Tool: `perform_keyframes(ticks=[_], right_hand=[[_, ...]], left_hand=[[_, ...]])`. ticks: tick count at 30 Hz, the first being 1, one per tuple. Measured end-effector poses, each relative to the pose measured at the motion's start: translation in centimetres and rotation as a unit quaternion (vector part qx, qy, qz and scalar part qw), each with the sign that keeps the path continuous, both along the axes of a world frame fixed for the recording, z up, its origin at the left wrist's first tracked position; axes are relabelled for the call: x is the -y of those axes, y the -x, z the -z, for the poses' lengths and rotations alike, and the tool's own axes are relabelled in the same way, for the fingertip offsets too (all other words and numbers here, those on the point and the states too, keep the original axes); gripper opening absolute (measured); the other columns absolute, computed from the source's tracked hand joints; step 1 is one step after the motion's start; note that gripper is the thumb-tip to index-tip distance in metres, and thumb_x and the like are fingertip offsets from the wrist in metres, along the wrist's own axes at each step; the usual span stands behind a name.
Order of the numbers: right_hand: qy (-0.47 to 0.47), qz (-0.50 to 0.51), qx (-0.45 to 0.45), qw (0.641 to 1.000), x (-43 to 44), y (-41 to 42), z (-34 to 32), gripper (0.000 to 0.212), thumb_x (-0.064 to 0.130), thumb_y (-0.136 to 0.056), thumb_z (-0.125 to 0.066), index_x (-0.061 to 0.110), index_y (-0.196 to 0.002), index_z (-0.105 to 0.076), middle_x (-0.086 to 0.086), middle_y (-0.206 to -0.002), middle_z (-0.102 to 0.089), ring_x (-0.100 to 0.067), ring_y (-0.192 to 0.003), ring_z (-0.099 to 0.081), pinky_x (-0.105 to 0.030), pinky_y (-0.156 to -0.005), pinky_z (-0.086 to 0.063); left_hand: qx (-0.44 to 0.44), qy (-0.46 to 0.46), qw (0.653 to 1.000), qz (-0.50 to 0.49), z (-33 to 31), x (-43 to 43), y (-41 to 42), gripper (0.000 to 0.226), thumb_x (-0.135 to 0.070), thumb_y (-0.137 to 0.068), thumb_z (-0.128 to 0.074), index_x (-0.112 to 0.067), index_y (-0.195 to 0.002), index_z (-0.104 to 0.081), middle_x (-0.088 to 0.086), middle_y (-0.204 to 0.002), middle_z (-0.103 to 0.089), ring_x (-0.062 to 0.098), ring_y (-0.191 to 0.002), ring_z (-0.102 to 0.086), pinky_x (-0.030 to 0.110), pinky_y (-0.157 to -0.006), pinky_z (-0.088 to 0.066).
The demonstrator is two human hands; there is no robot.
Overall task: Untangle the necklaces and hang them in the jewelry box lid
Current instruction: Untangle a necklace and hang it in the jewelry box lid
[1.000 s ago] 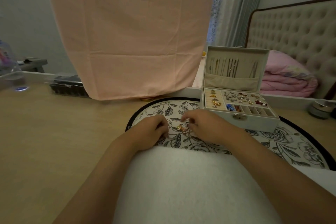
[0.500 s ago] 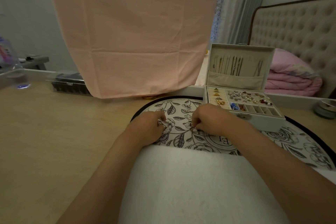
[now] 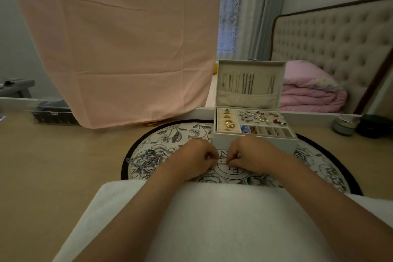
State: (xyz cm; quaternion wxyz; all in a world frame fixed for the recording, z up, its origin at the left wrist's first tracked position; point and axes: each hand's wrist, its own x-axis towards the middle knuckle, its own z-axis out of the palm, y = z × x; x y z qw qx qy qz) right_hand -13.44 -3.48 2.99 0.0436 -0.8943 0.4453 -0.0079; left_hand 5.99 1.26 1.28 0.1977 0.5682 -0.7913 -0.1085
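The left hand [image 3: 195, 157] and the right hand [image 3: 251, 155] were held side by side just in front of the jewelry box [image 3: 286, 143], both with fingers curled and tips drawn together. Whether anything was pinched between them could not be told. A silvery tangle of necklaces [image 3: 146, 158] was seen lying on the round floral mat [image 3: 170, 134], left of the box and slightly nearer the person. Several hung chains [image 3: 246, 84] were seen in the box's upright lid [image 3: 248, 100].

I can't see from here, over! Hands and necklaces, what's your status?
Left hand and right hand curled, fingertips close over mat; anything pinched too fine to see. Silver chain loose on mat, left. Box lid open, nothing blocking.
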Motion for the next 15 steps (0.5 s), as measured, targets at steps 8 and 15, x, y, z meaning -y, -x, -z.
perform_keyframes(ticks=[8,15], right_hand=[[-0.041,-0.007,0.059,0.997,-0.9,0.9,0.8,0.012,0.03,-0.1,-0.052,0.022,-0.098,-0.062,0.003,-0.098,-0.059,-0.015,-0.086,-0.056,-0.033,-0.078,-0.05],[-0.252,0.021,0.437,0.863,-0.5,1.7,-0.8,0.017,0.02,-0.107,-0.044,0.013,-0.104,-0.06,-0.008,-0.078,-0.07,-0.017,-0.074,-0.068,-0.041,-0.087,-0.055]], left_hand=[[-0.025,0.052,0.998,0.027,1.4,1.0,2.1,0.015,-0.029,-0.087,-0.073,-0.023,-0.1,-0.077,-0.004,-0.097,-0.063,0.006,-0.086,-0.054,0.017,-0.077,-0.043],[-0.372,-0.104,0.922,0.005,-2.1,1.5,3.3,0.014,-0.011,-0.101,-0.05,-0.01,-0.091,-0.059,0.006,-0.079,-0.069,0.021,-0.076,-0.069,0.033,-0.077,-0.058]])
